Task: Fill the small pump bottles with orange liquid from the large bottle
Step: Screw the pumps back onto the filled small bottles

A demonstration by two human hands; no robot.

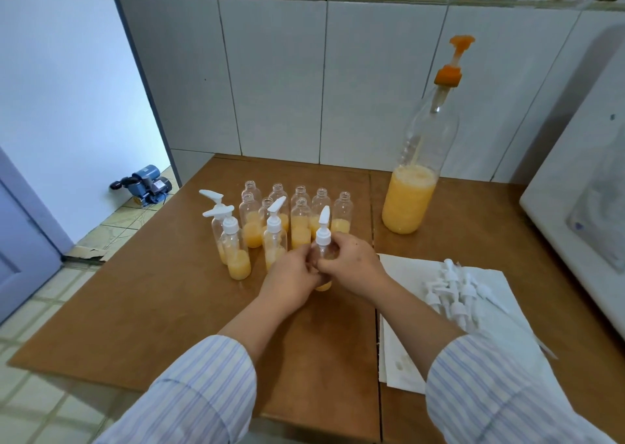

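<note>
Fingers of both hands close on one small pump bottle (324, 257) at the centre of the frame: our left hand (293, 279) curls round its body from the left, our right hand (351, 261) pinches it just below the white pump cap (323, 229), which sits on the neck. We judge the step to be capping a filled bottle; whether the collar is tight we cannot tell, and the next move likely calls for a twist against a steady hold, then setting it down upright among the others. Just left stand three capped bottles (236, 251); behind them a cluster of open bottles (301, 213), each part filled with orange liquid. The large bottle (414, 186), its orange pump raised, stands at centre right, roughly a third full. Spare pump caps (456, 291) lie on white paper (406, 342) at lower right. All rests on a brown table (152, 291) against a tiled wall (277, 71); a blue water pump (145, 183) sits on the floor at left.
</note>
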